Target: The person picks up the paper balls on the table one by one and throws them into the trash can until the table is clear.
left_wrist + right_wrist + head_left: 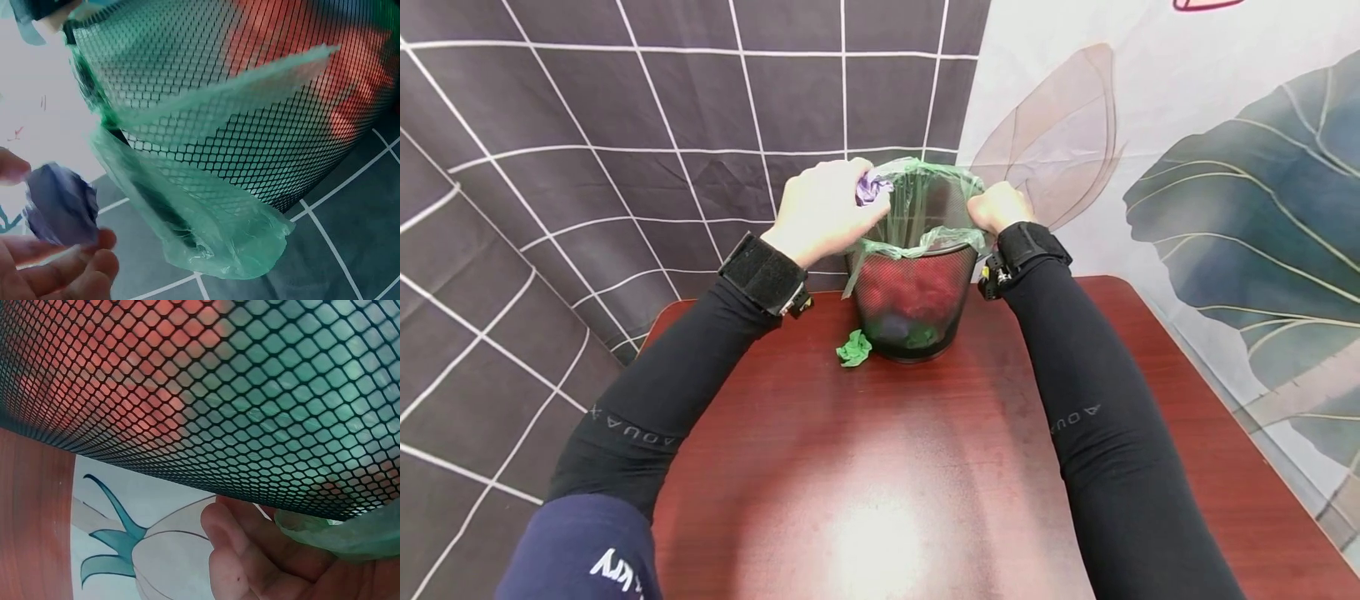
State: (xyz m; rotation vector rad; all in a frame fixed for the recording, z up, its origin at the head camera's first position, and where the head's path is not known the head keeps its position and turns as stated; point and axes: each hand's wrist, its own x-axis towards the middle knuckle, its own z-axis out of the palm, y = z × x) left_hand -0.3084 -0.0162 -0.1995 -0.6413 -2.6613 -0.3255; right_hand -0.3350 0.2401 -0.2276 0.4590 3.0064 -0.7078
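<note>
A black mesh wastebasket [957,287] stands upright at the table's back, lined with a thin green plastic bag [967,242] folded over its rim. Crumpled red stuff [156,337] shows through the mesh, with darker and green bits at the bottom. My left hand [820,208] pinches a crumpled purple paper ball [61,203] between thumb and fingers, just outside the rim at the left. On the opposite side, my right hand [1002,207] grips the rim and the bag's edge; its fingers [237,550] curl beneath the rim, partly hidden.
A crumpled green ball [853,348] lies on the reddish-brown table [820,442], left of the basket's base. Behind the table hang a dark grey cloth with white grid lines [692,100] and a pale leaf-patterned cloth [1165,108].
</note>
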